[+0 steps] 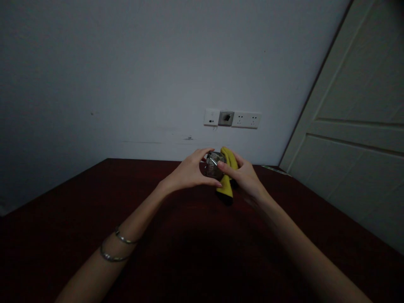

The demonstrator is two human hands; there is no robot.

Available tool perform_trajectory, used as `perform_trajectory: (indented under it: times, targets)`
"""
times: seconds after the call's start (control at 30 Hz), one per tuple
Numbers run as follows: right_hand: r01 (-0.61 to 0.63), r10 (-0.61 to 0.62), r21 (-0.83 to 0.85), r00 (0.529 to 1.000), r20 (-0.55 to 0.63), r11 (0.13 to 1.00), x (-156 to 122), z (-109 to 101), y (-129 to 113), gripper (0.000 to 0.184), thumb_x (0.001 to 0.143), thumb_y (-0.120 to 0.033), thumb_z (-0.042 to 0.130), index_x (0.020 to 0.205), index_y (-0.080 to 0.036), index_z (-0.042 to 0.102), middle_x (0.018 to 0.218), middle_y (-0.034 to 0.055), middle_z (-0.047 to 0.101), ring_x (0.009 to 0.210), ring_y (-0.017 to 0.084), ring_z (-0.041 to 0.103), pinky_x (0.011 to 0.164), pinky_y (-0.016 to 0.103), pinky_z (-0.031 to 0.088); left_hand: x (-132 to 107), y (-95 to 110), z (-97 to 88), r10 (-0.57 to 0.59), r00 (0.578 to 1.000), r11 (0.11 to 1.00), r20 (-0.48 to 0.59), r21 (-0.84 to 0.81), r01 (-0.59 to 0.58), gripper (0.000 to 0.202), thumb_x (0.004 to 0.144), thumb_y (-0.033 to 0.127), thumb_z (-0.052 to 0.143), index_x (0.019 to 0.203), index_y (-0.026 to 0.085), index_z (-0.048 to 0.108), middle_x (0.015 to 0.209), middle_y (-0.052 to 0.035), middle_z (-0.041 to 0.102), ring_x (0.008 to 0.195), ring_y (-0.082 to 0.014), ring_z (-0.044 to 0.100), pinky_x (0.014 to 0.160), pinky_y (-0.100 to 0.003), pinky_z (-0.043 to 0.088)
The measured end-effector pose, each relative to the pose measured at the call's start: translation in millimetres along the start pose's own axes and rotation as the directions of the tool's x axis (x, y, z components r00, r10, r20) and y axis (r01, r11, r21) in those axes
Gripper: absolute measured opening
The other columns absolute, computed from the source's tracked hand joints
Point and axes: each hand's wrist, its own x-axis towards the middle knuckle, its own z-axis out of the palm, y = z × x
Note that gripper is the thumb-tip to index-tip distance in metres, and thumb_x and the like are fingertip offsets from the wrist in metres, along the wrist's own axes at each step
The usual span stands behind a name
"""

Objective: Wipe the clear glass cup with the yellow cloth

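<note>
A small, rounded, dark grey object with a shiny, glass-like surface (213,165) is held up between my two hands over the table. My left hand (193,169) curves around its left side, fingertips at the top and thumb below, with a gap at the palm. My right hand (244,173) grips a yellow cloth (225,185) with dark ends against the object's right side, the thumb pressing on its front. The right fingers are mostly hidden behind the cloth. Two silver bangles (113,257) circle my left forearm.
A dark red table (142,235) spans the area below my hands. Behind it stands a pale wall (142,75) with a row of sockets (246,120). A panelled white door (356,139) is at the right, and a flat patterned strip (276,169) lies near the back right edge.
</note>
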Motion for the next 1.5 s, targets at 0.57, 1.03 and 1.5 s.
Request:
perform_trajectory:
  times: [0.57, 1.03, 1.5]
  targets:
    - [0.309, -0.327, -0.168, 0.941, -0.093, 0.936, 3.3, -2.2, 7.4, 0.045, 0.082, -0.053, 0.057, 0.112, -0.021, 0.068, 0.117, 0.0065, 0.068, 0.112, 0.025, 0.062, 0.099, 0.044, 0.048, 0.0, 0.0, 8.1, -0.137, 0.990, 0.908, -0.013, -0.402, 0.121, 0.084, 0.050, 0.037, 0.087, 0.122, 0.019, 0.047, 0.118, -0.0112, 0.059, 0.098, -0.0246, 0.063, 0.088, -0.042, 0.052]
    - [0.413, -0.438, -0.252, 0.898, -0.046, 0.875, -1.4, -1.1, -0.4, 0.028, 0.080, -0.037, 0.065, 0.104, -0.025, 0.071, 0.116, 0.0046, 0.069, 0.113, 0.023, 0.062, 0.104, 0.048, 0.043, -3.9, -3.3, 6.8, 0.115, 0.990, 0.972, -0.078, -0.196, -0.128, 0.082, 0.056, 0.031, 0.085, 0.127, 0.018, 0.045, 0.130, -0.0135, 0.050, 0.122, -0.0284, 0.048, 0.106, -0.046, 0.037]
    - [0.406, -0.420, -0.202, 0.907, -0.030, 0.891, 3.4, -3.1, 6.4, 0.026, 0.079, -0.037, 0.066, 0.102, -0.027, 0.072, 0.116, 0.0036, 0.069, 0.113, 0.023, 0.061, 0.104, 0.048, 0.043, -3.4, -5.3, 8.2, 0.158, 0.984, 0.978, -0.079, -0.125, -0.167, 0.081, 0.056, 0.025, 0.084, 0.127, 0.020, 0.046, 0.125, -0.0113, 0.050, 0.120, -0.0274, 0.047, 0.106, -0.047, 0.036]
